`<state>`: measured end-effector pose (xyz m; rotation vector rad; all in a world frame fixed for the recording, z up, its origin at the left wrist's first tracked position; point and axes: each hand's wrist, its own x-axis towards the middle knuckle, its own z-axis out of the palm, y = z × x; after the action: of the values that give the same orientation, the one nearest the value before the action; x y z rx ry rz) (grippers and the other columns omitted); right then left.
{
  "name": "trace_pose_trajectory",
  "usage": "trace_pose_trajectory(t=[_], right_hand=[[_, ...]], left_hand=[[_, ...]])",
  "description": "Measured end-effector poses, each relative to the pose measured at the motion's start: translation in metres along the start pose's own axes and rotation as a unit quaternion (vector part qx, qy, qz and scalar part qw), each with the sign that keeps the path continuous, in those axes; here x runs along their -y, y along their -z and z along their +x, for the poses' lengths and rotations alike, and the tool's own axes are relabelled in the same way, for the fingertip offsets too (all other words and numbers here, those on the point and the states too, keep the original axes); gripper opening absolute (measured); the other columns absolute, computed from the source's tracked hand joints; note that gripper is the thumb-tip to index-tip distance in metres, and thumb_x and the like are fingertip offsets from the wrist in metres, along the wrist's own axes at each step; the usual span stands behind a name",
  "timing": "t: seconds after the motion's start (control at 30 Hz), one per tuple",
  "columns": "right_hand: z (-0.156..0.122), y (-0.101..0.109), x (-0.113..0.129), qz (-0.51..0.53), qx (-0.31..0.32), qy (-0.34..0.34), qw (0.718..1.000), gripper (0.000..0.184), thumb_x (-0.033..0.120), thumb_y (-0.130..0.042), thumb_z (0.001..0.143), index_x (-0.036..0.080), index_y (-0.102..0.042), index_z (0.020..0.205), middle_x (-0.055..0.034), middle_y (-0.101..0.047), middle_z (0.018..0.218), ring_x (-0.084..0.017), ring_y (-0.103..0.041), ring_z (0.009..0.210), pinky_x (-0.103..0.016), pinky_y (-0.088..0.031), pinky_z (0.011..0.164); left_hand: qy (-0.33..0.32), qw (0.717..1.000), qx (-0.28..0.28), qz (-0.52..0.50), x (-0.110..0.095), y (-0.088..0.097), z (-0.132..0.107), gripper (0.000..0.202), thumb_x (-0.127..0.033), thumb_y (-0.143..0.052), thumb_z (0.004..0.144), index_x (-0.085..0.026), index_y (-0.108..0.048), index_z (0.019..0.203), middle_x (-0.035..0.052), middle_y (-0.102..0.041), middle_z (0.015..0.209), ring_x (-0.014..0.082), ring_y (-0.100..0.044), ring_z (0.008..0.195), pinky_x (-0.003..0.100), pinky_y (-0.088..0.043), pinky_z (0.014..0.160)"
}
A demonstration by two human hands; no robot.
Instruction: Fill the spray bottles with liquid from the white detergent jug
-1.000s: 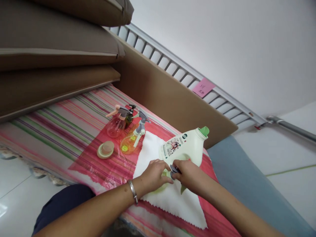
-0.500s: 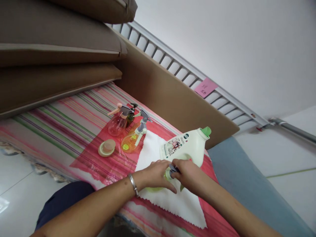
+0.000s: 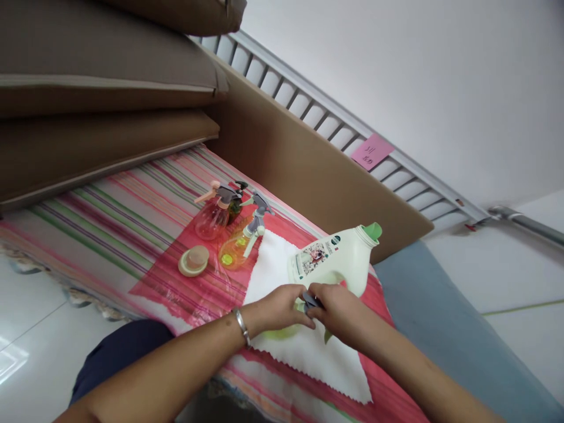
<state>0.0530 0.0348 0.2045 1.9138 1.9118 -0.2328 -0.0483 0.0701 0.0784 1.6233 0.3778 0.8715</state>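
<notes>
Both my hands meet over a small green spray bottle (image 3: 282,332) standing on a white cloth (image 3: 308,346). My left hand (image 3: 277,306) wraps the bottle's body. My right hand (image 3: 335,310) pinches its grey spray head (image 3: 311,301) at the top. Just behind them a white detergent jug (image 3: 335,261) with a green cap lies on its side on the cloth.
A pink spray bottle (image 3: 214,214), a dark one (image 3: 235,202) and a yellow one (image 3: 240,244) stand on the red striped cover (image 3: 176,276), beside a round beige lid (image 3: 194,260). Brown cushions (image 3: 101,88) are stacked at left; a brown board (image 3: 308,170) and a rail (image 3: 352,129) run behind.
My hands have stayed on the green spray bottle with only small finger shifts at the spray head. The view has drifted slightly.
</notes>
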Motion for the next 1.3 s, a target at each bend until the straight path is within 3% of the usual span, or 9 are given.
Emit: trace_pose_trajectory(t=[0.1, 0.23, 0.3, 0.47, 0.63, 0.83, 1.03, 1.2, 1.3], right_hand=[[0.0, 0.001, 0.0, -0.001, -0.001, 0.001, 1.0, 0.006, 0.019, -0.058, 0.072, 0.017, -0.06, 0.077, -0.005, -0.067, 0.073, -0.017, -0.058, 0.065, -0.023, -0.027, 0.05], [0.001, 0.001, -0.001, -0.004, -0.001, -0.001, 1.0, 0.008, 0.015, -0.058, 0.069, 0.017, -0.06, 0.077, -0.0058, -0.067, 0.075, -0.017, -0.058, 0.066, -0.023, -0.028, 0.051], [0.002, 0.001, 0.0, -0.005, 0.003, -0.002, 1.0, 0.008, 0.015, -0.058, 0.068, 0.016, -0.059, 0.075, -0.0053, -0.067, 0.072, -0.016, -0.057, 0.063, -0.023, -0.027, 0.05], [0.004, 0.001, 0.001, -0.006, -0.001, 0.001, 1.0, 0.007, 0.016, -0.058, 0.068, 0.016, -0.059, 0.075, -0.0055, -0.066, 0.072, -0.017, -0.057, 0.064, -0.023, -0.027, 0.05], [0.003, 0.003, 0.002, -0.001, -0.005, -0.006, 1.0, 0.006, 0.014, -0.057, 0.068, 0.017, -0.058, 0.073, -0.0037, -0.064, 0.068, -0.015, -0.054, 0.059, -0.023, -0.025, 0.049], [0.0, 0.001, 0.0, 0.009, 0.0, -0.009, 1.0, 0.005, 0.015, -0.058, 0.068, 0.017, -0.057, 0.072, -0.0021, -0.062, 0.065, -0.014, -0.053, 0.057, -0.023, -0.024, 0.047], [0.001, 0.001, 0.0, 0.006, 0.004, -0.007, 1.0, 0.007, 0.014, -0.056, 0.067, 0.017, -0.058, 0.073, -0.0045, -0.065, 0.069, -0.016, -0.055, 0.061, -0.023, -0.026, 0.05], [0.001, -0.001, 0.0, 0.005, 0.01, -0.013, 1.0, 0.006, 0.018, -0.058, 0.068, 0.017, -0.058, 0.074, -0.004, -0.064, 0.069, -0.015, -0.055, 0.061, -0.023, -0.025, 0.049], [0.001, -0.001, -0.001, 0.006, 0.008, -0.011, 1.0, 0.004, 0.017, -0.057, 0.069, 0.018, -0.057, 0.073, -0.0029, -0.063, 0.068, -0.014, -0.054, 0.06, -0.023, -0.025, 0.049]], left_hand=[[-0.021, 0.998, 0.066, -0.007, 0.001, 0.003, 0.003, 0.02, -0.017, -0.073, 0.068, -0.019, -0.062, 0.085, -0.0015, -0.066, 0.089, 0.0174, -0.06, 0.091, 0.026, -0.044, 0.084], [0.014, 0.995, -0.02, 0.098, 0.001, -0.001, 0.002, 0.051, -0.038, -0.082, 0.054, -0.018, -0.06, 0.095, 0.0041, -0.064, 0.098, 0.0246, -0.058, 0.094, 0.033, -0.044, 0.083], [0.022, 0.991, -0.062, 0.114, 0.003, -0.005, 0.002, 0.05, -0.04, -0.083, 0.052, -0.018, -0.061, 0.091, 0.003, -0.065, 0.093, 0.024, -0.058, 0.09, 0.033, -0.044, 0.079], [-0.018, 0.995, -0.023, 0.093, 0.008, -0.009, 0.004, 0.035, -0.033, -0.082, 0.057, -0.02, -0.062, 0.082, -0.0005, -0.064, 0.087, 0.0196, -0.059, 0.089, 0.027, -0.043, 0.079], [0.024, 0.98, -0.097, 0.169, 0.008, -0.011, 0.002, 0.052, -0.047, -0.081, 0.052, -0.02, -0.06, 0.091, 0.0018, -0.064, 0.09, 0.0237, -0.057, 0.09, 0.034, -0.041, 0.082], [-0.001, 0.996, 0.035, 0.082, 0.008, 0.0, 0.004, 0.028, -0.035, -0.079, 0.061, -0.021, -0.066, 0.082, -0.0022, -0.068, 0.085, 0.0189, -0.061, 0.087, 0.026, -0.043, 0.079], [0.023, 0.979, -0.078, 0.185, 0.004, -0.007, 0.001, 0.056, -0.05, -0.081, 0.05, -0.02, -0.061, 0.093, 0.0026, -0.067, 0.091, 0.0254, -0.059, 0.091, 0.038, -0.041, 0.087], [0.015, 0.992, 0.051, 0.11, 0.005, 0.002, 0.004, 0.025, -0.037, -0.076, 0.064, -0.022, -0.066, 0.082, -0.002, -0.069, 0.085, 0.0179, -0.062, 0.085, 0.027, -0.044, 0.08], [0.013, 0.988, 0.061, 0.138, 0.004, 0.002, 0.002, 0.037, -0.043, -0.076, 0.061, -0.022, -0.064, 0.09, 0.0005, -0.068, 0.094, 0.0222, -0.061, 0.093, 0.032, -0.043, 0.084]])
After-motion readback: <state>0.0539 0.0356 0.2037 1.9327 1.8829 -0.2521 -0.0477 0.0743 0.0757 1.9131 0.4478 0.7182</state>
